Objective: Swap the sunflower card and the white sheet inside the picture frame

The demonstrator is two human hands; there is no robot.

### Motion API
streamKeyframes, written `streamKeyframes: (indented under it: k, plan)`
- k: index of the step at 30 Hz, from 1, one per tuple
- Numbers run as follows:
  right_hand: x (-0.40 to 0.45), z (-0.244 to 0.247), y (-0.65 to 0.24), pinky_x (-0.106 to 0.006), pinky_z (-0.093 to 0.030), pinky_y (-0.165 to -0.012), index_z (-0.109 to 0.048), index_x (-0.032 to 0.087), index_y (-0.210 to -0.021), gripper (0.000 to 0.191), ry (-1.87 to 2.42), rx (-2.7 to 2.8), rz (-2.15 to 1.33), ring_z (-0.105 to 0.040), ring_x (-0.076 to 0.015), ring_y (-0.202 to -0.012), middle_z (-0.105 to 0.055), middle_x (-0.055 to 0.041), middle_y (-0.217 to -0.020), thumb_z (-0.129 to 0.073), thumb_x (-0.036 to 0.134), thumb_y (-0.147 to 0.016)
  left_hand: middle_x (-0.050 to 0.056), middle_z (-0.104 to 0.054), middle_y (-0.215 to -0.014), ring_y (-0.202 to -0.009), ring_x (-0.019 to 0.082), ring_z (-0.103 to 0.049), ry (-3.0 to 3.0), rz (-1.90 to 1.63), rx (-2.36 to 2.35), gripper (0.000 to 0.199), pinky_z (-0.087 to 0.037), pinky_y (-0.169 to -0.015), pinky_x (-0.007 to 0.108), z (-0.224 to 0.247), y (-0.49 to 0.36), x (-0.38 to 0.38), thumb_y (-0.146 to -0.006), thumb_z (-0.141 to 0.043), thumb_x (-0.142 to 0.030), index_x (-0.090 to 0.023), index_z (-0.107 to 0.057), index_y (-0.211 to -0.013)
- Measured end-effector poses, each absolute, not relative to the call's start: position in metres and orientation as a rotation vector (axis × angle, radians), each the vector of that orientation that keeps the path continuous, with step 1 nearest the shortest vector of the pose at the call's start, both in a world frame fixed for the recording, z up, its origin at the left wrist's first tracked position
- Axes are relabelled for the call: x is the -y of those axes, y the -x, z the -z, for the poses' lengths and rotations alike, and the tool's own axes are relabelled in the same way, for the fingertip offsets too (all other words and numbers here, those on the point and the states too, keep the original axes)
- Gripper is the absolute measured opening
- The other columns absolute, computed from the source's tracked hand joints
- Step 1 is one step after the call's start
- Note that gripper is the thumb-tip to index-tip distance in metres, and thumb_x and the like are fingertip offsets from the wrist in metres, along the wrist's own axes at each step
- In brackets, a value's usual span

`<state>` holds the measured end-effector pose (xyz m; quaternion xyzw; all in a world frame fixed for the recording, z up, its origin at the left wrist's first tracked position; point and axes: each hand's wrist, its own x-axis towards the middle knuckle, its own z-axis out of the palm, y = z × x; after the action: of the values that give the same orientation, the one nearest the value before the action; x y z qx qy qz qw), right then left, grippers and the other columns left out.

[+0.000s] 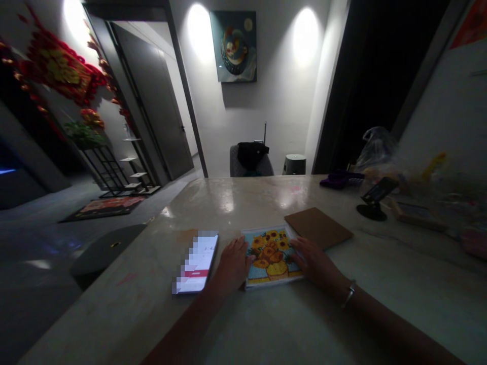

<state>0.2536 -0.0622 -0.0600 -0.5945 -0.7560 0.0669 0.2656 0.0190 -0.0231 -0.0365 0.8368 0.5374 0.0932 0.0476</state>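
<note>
1. Left hand point(232, 266) lies open and flat on the left edge of a sunflower mosaic picture point(272, 256); right hand point(314, 261) lies open on its right edge, a bangle point(349, 294) on the wrist;
2. The picture sits on a marble counter point(236, 203), touching a brown board point(317, 228);
3. A smartphone point(196, 262) lies just beside the left hand; its screen is pixelated, unreadable.

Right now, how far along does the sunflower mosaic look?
The sunflower mosaic looks fully filled in, with no bare patch visible from this view. In hand: your left hand and right hand rest flat on its two sides. Left: hard to tell from here; the brown board just beyond it is not held by either hand.
</note>
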Motion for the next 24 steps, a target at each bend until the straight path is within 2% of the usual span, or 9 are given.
streamKeyframes:
  k: [11, 18, 24]
  plan:
    - [0.073, 0.046, -0.247, -0.045, -0.029, -0.101, -0.045, 0.01, -0.12, 0.047, 1.641, 2.278, -0.105, -0.032, -0.0278, -0.124, -0.046, -0.015, -0.127, -0.048, 0.032, -0.079, 0.014, -0.032, -0.136, -0.126, 0.027, -0.024, -2.58, -0.126, -1.607, 0.053, -0.021, -0.102, 0.041, 0.036, -0.022, 0.029, -0.084, -0.032, -0.039, -0.008, -0.037, -0.127]
    - [0.074, 0.045, -0.246, -0.046, -0.024, -0.103, -0.043, 0.011, -0.124, 0.051, 1.68, 2.316, -0.137, -0.029, -0.0269, -0.125, -0.042, -0.0166, -0.13, -0.046, 0.037, -0.08, 0.015, -0.03, -0.137, -0.128, 0.027, -0.021, -2.565, -0.145, -1.571, 0.055, -0.02, -0.102, 0.042, 0.037, -0.024, 0.031, -0.084, -0.032, -0.041, -0.008, -0.036, -0.127]
    - [0.078, 0.046, -0.243, -0.045, -0.021, -0.103, -0.039, 0.016, -0.127, 0.053, 1.648, 2.314, -0.238, -0.026, -0.0252, -0.127, -0.04, -0.0127, -0.132, -0.044, 0.04, -0.08, 0.015, -0.029, -0.137, -0.127, 0.027, -0.023, -2.554, -0.156, -1.567, 0.056, -0.02, -0.103, 0.042, 0.036, -0.028, 0.033, -0.084, -0.034, -0.041, -0.01, -0.032, -0.13]
